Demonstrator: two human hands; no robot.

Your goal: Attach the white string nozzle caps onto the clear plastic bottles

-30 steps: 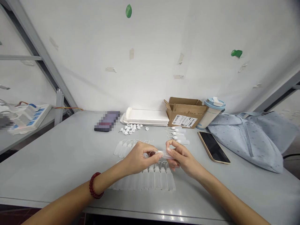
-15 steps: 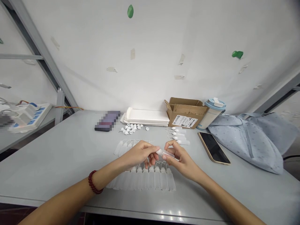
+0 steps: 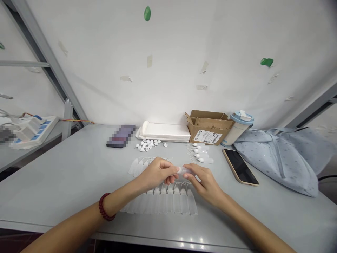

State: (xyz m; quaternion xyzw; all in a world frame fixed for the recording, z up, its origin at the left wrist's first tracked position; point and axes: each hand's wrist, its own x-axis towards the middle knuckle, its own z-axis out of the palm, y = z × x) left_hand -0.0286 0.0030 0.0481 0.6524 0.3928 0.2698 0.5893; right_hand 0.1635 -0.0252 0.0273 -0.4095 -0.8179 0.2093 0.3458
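Between my two hands is a small translucent squeeze bottle (image 3: 182, 170), lying almost level above the table. My left hand (image 3: 163, 171) pinches its neck end with thumb and fingers, hiding the tip. Around its body, my right hand (image 3: 202, 177) is closed with thumb and forefinger. Below them stretches a row of similar bottles (image 3: 163, 202) with thin looped strands at their necks, partly covered by my left forearm. More bottles (image 3: 135, 166) lie behind my left hand. Several bottles with white caps (image 3: 205, 160) are lined up behind my right hand.
Loose white caps (image 3: 149, 144) are heaped before a stack of white packets (image 3: 165, 130). An open cardboard box (image 3: 207, 128) and a lidded cup (image 3: 237, 128) stand at the back. A phone (image 3: 240, 167) and blue fabric (image 3: 279, 158) lie right; a blurred dark object (image 3: 121, 136) lies left.
My right hand has closed further around the bottle's body, and its fingers have moved left toward my left hand. The left hand keeps its pinch at the neck end.
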